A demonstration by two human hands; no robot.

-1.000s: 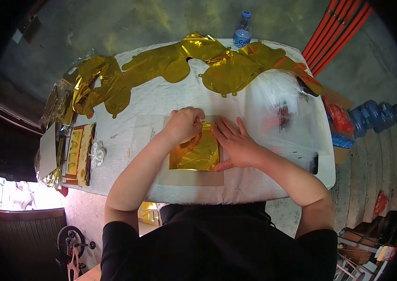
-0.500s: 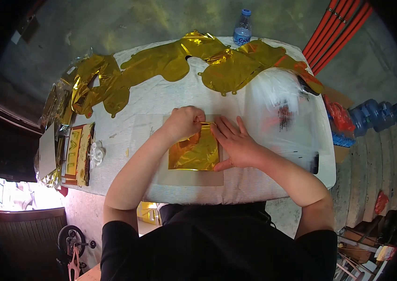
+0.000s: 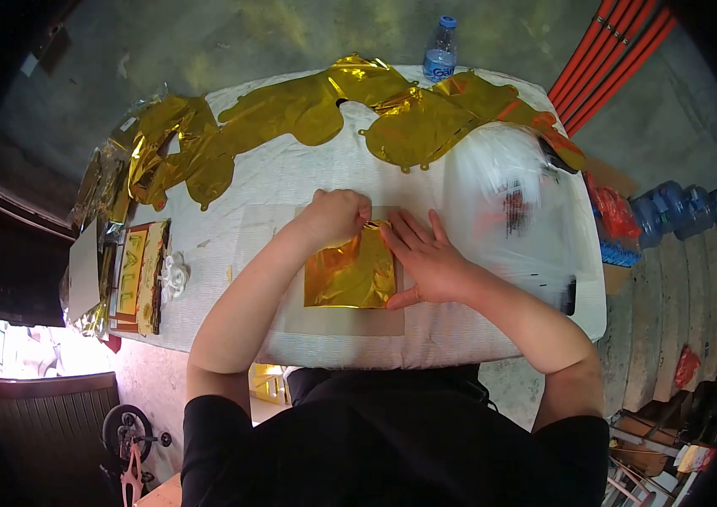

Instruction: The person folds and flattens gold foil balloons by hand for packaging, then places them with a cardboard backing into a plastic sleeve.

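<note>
A folded square of shiny gold foil (image 3: 348, 275) lies on a flat greyish sheet (image 3: 341, 323) near the table's front edge. My left hand (image 3: 338, 218) is closed at the foil's upper edge, its fingers pinched on the foil there. My right hand (image 3: 428, 260) rests with fingers spread along the foil's right edge, its fingertips touching the foil near the upper right corner and the thumb at the lower right corner.
Long gold foil balloons (image 3: 282, 114) stretch across the table's back. Clear plastic bags (image 3: 506, 220) lie at the right. A water bottle (image 3: 440, 52) stands at the back. On the left are a printed package (image 3: 139, 279) and a white crumpled item (image 3: 174, 277).
My left hand has shifted very slightly up at the foil's upper edge, and the reflections on the foil differ. My right hand has stayed in place.
</note>
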